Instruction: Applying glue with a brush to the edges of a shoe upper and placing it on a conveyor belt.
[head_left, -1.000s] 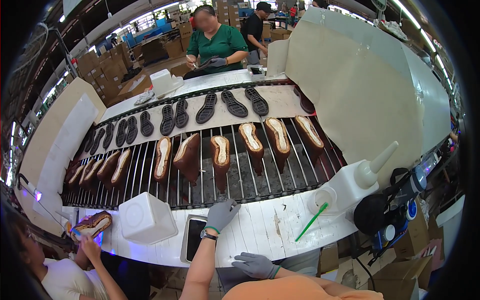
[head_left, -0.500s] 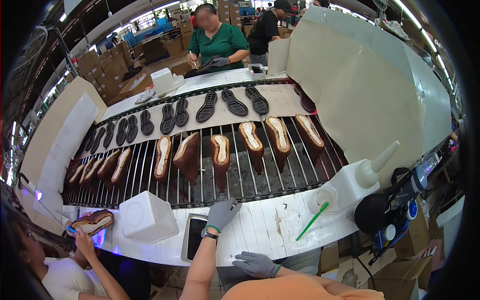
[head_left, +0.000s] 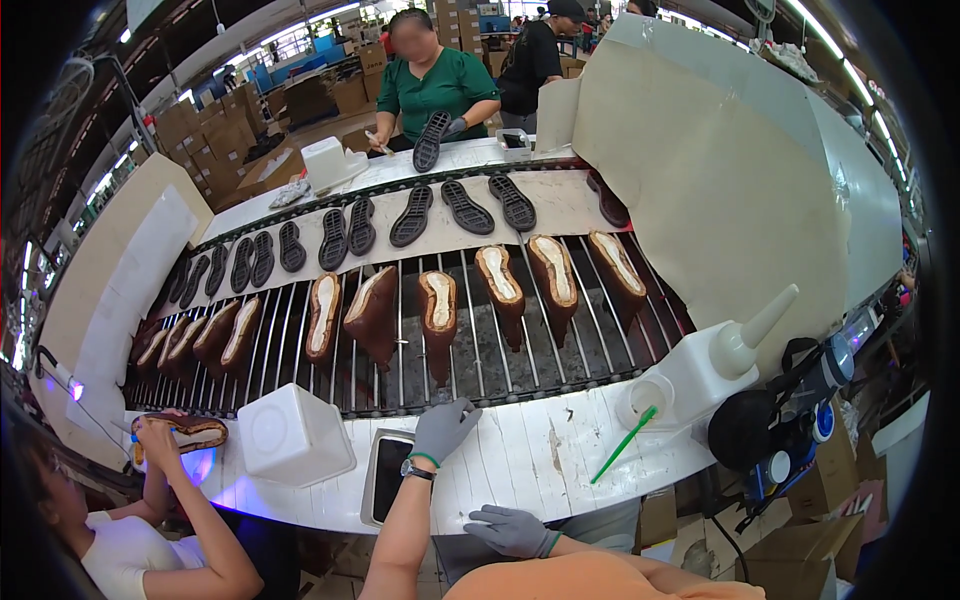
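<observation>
My left hand [head_left: 444,432], in a grey glove with a watch at the wrist, lies on the white worktable [head_left: 540,440] by the conveyor's near edge. Its fingers are stretched out and hold nothing. A phone-like dark flat device [head_left: 388,478] lies just left of that wrist. Over the table's front edge rests my right hand [head_left: 512,531], also gloved, fingers loosely spread with nothing in them. Brown shoe uppers [head_left: 437,315] with pale bottoms turned up stand on the conveyor bars beyond my left hand. Black soles [head_left: 412,216] lie in a row along the far strip.
A white box-shaped container [head_left: 294,436] stands left of the device. At right are a white spouted bottle [head_left: 700,365] and a green-handled brush [head_left: 625,444]. A person [head_left: 165,520] at left works on an upper; another [head_left: 436,80] across the conveyor holds a sole [head_left: 431,142].
The person across has raised a sole upright above the far table. At left, the neighbour's hand has moved up over the shoe upper. My hands remain where they were.
</observation>
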